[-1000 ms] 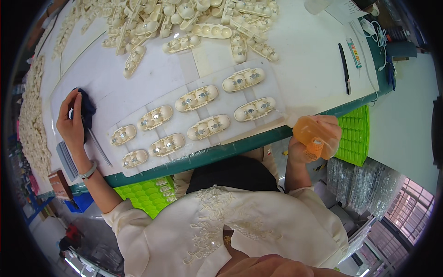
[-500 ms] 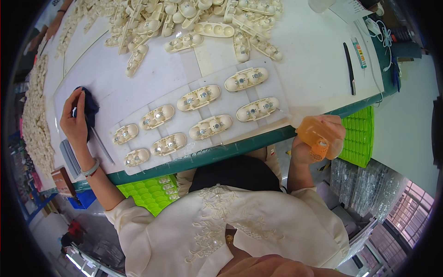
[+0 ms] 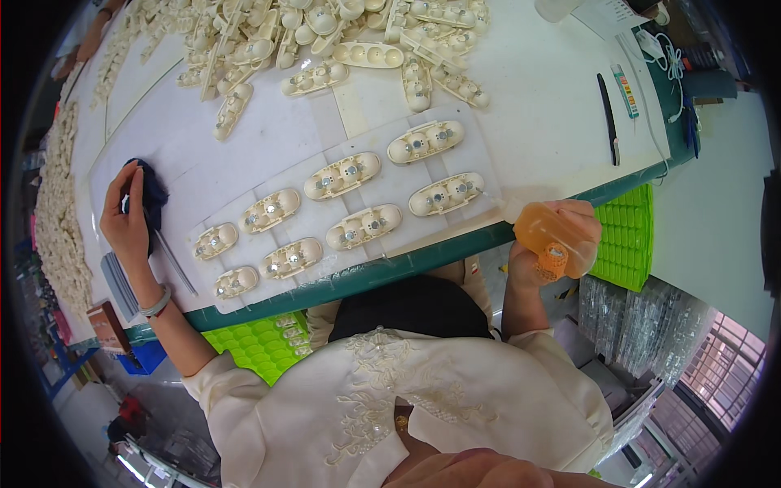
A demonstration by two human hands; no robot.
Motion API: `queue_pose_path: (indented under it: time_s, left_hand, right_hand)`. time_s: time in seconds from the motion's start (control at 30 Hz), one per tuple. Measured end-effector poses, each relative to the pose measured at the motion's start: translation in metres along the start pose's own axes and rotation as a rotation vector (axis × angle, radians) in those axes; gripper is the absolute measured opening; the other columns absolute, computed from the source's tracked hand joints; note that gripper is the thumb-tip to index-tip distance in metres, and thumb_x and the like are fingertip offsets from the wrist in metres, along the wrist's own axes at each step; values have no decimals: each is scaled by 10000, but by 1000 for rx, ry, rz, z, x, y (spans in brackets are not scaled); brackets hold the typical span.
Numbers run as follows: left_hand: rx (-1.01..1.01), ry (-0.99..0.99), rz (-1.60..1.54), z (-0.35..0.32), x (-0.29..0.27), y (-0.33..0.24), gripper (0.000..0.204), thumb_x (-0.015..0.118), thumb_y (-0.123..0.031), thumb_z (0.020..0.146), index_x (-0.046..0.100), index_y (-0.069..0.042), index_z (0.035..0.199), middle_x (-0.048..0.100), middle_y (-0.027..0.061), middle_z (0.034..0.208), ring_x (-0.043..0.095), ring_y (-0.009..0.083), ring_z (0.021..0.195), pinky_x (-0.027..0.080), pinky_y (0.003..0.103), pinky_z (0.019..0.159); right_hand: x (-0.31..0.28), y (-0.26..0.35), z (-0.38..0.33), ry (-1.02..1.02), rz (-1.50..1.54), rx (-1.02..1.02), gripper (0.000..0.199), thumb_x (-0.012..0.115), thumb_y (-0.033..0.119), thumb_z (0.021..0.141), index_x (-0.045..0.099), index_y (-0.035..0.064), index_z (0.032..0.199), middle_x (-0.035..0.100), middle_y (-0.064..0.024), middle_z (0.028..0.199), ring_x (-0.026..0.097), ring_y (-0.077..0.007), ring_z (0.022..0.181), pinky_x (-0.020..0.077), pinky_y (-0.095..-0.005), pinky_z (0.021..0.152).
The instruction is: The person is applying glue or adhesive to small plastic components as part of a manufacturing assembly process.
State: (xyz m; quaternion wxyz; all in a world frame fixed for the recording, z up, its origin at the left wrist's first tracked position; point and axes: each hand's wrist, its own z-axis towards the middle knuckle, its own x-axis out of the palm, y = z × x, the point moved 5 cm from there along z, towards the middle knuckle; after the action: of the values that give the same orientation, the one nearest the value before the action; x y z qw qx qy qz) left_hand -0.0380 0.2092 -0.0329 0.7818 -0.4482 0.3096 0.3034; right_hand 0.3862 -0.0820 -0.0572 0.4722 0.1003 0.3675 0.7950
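Note:
My left hand (image 3: 124, 226) is at the table's left side, its bent fingers closed on a bunched dark blue cloth (image 3: 151, 195). Just to its right lies a thin grey rod (image 3: 176, 262). On the right, over the table's front edge, my right hand (image 3: 527, 264) grips a translucent bottle (image 3: 545, 236) of orange liquid, tilted so its narrow tip points left. Between my hands lies a white board (image 3: 325, 264) bearing two rows of cream oval shells (image 3: 364, 226). Each shell carries small shiny metal discs. The bottle's tip is apart from the nearest shell.
A heap of similar cream parts (image 3: 268, 41) covers the far side. At the right lie a black-handled knife (image 3: 607, 118) and a thin colored packet (image 3: 626, 91). Grey strips (image 3: 120, 285) lie near my left wrist. Green trays (image 3: 625, 240) sit below the table edge.
The whole view has shifted slightly to the left. Both hands keep their holds on the cloth and the bottle, and the shells stay in place on the board.

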Motion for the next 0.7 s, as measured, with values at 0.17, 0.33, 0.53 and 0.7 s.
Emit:
queue_pose_path:
  time_s: [0.17,0.33,0.53,0.7]
  left_hand:
    - [-6,12,12,0,0,1,206,651,-104,890,687,-14,1072,695,64,1029,627,115,940,471,247,863]
    - [-10,11,3,0,0,1,206,650,-105,891,687,-14,1071,695,64,1032,626,117,953,470,249,869]
    - [6,4,16,-1,0,-2,197,646,-104,892,688,-13,1061,695,62,1028,627,125,968,465,248,878]
    - [28,-1,27,-1,-1,-7,189,645,-96,889,687,-11,1052,695,63,1021,629,128,971,461,246,881]
  right_hand:
    - [-1,-3,-3,0,-18,50,290,675,82,830,464,28,1022,508,-98,923,532,-198,805,454,-277,657]
    - [-4,-7,-6,-43,45,75,328,693,179,838,486,1,1019,546,-133,914,555,-199,795,481,-263,646]
    - [-14,-14,-7,-103,260,300,444,727,285,820,506,-32,1039,575,-140,930,587,-222,806,525,-300,711]
    - [-36,-35,-1,-193,362,537,495,742,248,800,492,-46,1109,576,-148,1036,623,-274,913,550,-391,835]
